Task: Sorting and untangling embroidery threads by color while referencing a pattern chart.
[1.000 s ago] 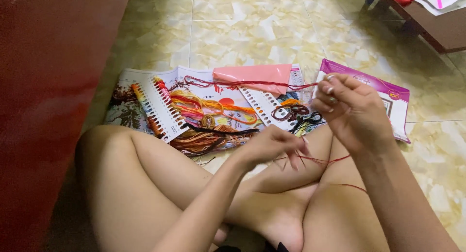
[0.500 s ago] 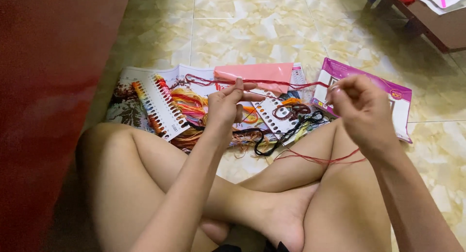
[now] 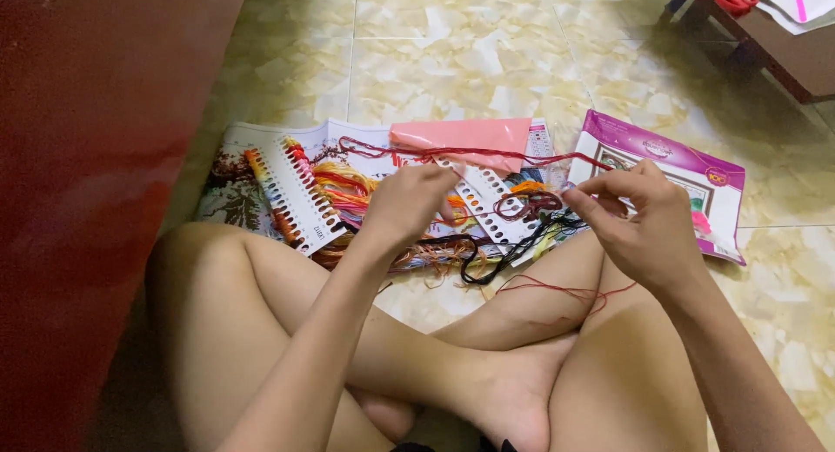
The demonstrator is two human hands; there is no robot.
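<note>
The left hand [image 3: 416,201] has drifted right since a moment ago, drawing the dark red thread [image 3: 487,154] taut (both ends pinched) toward the right hand [image 3: 639,221], above the thread cards [image 3: 300,195].

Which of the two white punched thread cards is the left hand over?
The right-hand thread card, by the dark threads; the left hand overlaps it. The other card lies clear, further left.

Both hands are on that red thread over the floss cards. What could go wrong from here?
1. The red thread runs taut between the left hand and right hand; a hard pull might snap it.
2. Its loose tail lies on the leg beside dark floss, so it could tangle.
3. The left hand might drag the thread card.
</note>
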